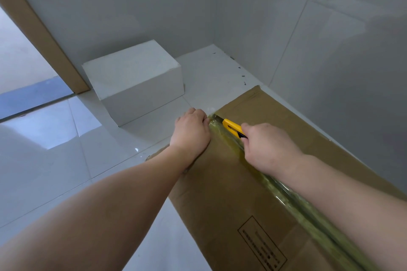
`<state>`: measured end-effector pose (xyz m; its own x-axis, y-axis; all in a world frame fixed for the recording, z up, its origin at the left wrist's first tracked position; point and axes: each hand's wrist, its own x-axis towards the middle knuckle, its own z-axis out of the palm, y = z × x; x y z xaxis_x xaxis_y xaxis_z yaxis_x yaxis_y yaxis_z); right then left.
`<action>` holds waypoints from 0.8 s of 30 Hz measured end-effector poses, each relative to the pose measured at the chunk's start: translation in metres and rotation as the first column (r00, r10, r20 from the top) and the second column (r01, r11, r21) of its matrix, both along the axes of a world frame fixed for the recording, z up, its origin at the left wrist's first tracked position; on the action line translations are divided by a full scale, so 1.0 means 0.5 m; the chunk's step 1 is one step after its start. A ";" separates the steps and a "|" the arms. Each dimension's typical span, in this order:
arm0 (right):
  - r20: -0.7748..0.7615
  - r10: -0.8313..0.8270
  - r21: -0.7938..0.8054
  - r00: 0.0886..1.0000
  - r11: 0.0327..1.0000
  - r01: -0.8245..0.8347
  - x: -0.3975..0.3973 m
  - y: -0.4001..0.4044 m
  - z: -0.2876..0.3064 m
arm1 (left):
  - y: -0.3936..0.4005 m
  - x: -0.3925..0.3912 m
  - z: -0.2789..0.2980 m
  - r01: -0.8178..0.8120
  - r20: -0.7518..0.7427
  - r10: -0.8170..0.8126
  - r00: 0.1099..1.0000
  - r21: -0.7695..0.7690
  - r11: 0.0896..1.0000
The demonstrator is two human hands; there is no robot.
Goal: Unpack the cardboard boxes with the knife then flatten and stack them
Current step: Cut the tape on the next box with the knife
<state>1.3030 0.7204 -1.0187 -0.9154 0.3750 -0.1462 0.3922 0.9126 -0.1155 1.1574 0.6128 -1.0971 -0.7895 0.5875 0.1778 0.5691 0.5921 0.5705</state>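
Cardboard box lies flat on the floor by the wall, taped seam running toward the far end. Left hand braces that end, fingers curled over its edge. Right hand grips the knife, blade on the seam just beside the left fingers; little tape seems left ahead.

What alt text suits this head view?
A right hand holds a yellow knife at the far end of a brown box's taped seam, while the left hand grips the box's far edge. A white box stands beyond.
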 end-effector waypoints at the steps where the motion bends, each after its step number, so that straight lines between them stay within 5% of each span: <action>1: 0.001 0.003 -0.002 1.000 1.000 -0.003 -0.004 -0.003 -0.003 | 0.000 0.000 0.000 0.001 -0.001 -0.001 1.000 0.002 1.000; 24: 0.066 -0.035 -0.022 0.997 0.999 0.037 -0.004 0.006 0.016 | 0.001 0.001 -0.001 -0.008 -0.047 0.008 0.999 0.017 1.000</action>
